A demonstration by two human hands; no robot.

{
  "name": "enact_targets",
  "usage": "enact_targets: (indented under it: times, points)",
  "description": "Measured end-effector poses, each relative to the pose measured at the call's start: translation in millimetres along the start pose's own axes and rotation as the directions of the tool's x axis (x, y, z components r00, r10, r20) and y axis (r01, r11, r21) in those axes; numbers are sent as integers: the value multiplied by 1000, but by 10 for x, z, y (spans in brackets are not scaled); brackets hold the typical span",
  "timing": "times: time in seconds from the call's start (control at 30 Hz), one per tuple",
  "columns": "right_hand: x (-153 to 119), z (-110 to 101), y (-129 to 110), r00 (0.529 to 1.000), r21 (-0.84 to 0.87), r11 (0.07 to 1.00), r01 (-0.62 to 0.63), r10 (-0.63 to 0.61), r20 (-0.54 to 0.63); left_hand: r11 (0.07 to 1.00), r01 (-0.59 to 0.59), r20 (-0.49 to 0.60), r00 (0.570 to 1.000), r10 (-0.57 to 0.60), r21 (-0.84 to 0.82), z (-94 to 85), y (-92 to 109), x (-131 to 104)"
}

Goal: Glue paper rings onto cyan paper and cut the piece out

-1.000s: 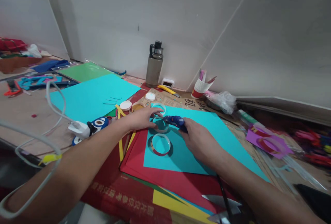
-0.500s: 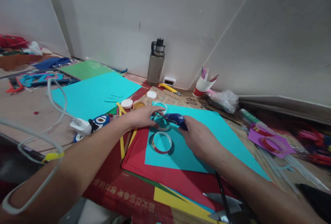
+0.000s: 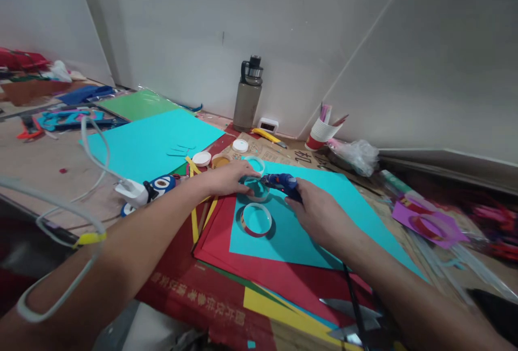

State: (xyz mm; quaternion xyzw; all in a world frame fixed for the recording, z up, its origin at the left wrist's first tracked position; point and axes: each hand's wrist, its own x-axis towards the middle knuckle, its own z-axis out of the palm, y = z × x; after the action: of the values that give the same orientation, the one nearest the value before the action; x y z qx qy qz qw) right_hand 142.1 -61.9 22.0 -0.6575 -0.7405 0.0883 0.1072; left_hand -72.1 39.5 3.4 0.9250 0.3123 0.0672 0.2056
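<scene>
The right hand grips a blue glue gun. The left hand touches the middle ring on blue paper; I can't tell if it pinches. Near, Chinese writing marks red cardboard.

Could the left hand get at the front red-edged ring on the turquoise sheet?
Probably yes: the red-edged ring lies uncovered, close to the left hand, with the right hand and blue tool off to one side. The left hand is at another ring, though, so it may need to leave that first.
</scene>
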Motion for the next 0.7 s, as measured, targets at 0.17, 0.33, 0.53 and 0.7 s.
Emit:
enact_targets:
  times: [0.17,0.33,0.53,0.7]
  points:
    - [-17,-35,2,1000,-18,1000,6,-6,-4,999,-21,8,1000,21,47,-23,15,-2]
    - [-25,-15,30,1000,-35,999,20,-21,-15,995,-37,24,999,34,92,-32,13,-3]
    - [-64,-6,24,1000,-78,997,14,-15,-12,994,-13,58,998,7,112,-56,35,6]
    - [-87,-19,-4,1000,-111,994,-9,9,-2,992,-14,69,998,5,123,-46,30,18]
